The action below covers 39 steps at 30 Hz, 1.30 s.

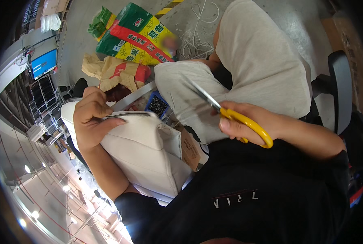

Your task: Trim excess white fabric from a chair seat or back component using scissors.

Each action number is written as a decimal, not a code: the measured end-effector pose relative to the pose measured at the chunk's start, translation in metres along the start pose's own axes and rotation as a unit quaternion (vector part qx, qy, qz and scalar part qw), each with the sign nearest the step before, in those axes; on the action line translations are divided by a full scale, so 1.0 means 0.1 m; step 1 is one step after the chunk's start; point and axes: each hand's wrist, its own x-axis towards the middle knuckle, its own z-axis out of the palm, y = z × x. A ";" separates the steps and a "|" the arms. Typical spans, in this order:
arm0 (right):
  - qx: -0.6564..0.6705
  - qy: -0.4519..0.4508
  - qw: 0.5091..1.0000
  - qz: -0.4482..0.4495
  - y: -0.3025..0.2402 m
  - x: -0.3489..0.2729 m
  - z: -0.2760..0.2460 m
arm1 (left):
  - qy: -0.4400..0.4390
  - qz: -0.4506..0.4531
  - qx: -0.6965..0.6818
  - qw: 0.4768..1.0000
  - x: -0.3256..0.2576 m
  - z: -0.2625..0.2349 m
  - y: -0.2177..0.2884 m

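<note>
My left hand (89, 118) pinches the top edge of a white padded cover (136, 142) with stitched seams, which stands at the left of my lap. A dark zipper-like strip (128, 114) runs along that edge beside my thumb. In my right hand (267, 118) is a pair of scissors (227, 112) with yellow handles, held above my thigh. Their blades point up and to the left, away from the cover, and look nearly closed. The inside of the cover is mostly hidden.
Beyond the cover lie a torn brown paper bag (116, 73), a green and yellow sack (132, 36) and tangled white cord (197, 44). A blue bin (152, 99) of small dark parts sits between cover and knee. A black chair armrest (339, 89) is at right.
</note>
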 end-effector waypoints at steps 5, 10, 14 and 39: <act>-0.190 -0.184 0.964 -0.007 -0.16 -0.16 -0.04 | 0.060 0.044 -0.052 0.996 -0.13 -0.13 -0.10; -0.223 -0.059 0.963 -0.140 0.01 -0.02 0.48 | 0.143 0.050 -0.131 0.980 -0.17 -0.17 -0.17; -0.273 0.048 0.918 -0.284 0.04 0.23 0.81 | 0.160 0.080 -0.182 0.967 -0.22 -0.19 -0.23; -0.248 0.118 0.886 -0.375 -0.23 0.38 1.01 | 0.133 0.079 -0.204 0.967 -0.28 -0.25 -0.29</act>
